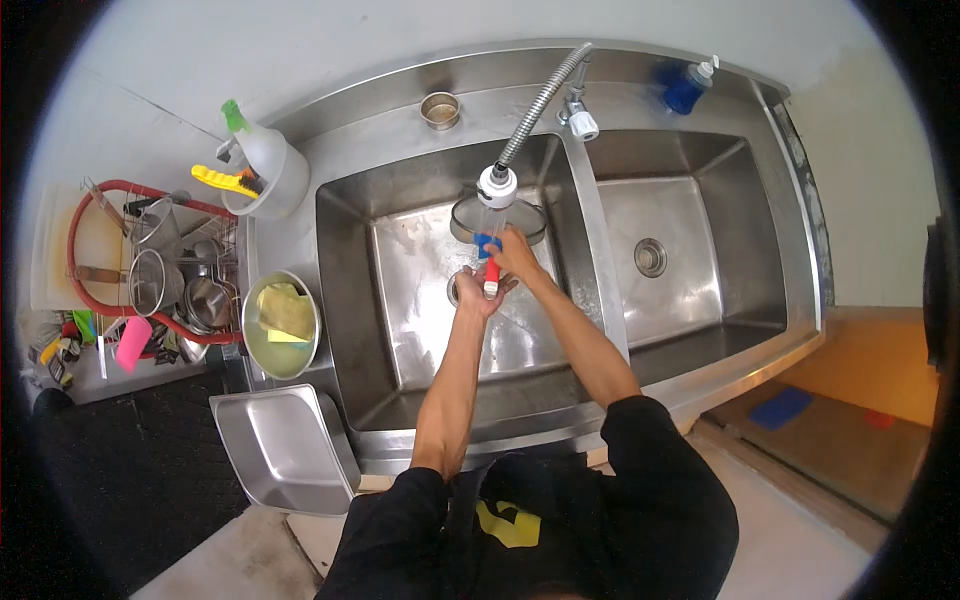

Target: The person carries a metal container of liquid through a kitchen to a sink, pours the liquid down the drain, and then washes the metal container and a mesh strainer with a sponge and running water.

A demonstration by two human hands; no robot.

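Note:
Under the faucet's white spray head [497, 186], both my hands are together over the left sink basin [420, 340]. My left hand [474, 290] is closed around a red handle [492, 276] with a pale end. My right hand [516, 254] presses a small blue scrubbing pad [487, 244] against the upper part of that tool. Just beyond the hands is a round, dark-rimmed metal piece [462, 222], partly covered by the spray head and my right hand. Whether it joins the red handle I cannot tell.
Left of the basin are a bowl [250, 335] with yellow cloths, a metal pan [265, 440], a white bucket [285, 190] of cleaning tools and a wire rack [75, 250] of strainers. A blue soap bottle [685, 92] and a small metal cup [440, 110] stand behind. The right basin [690, 300] adjoins.

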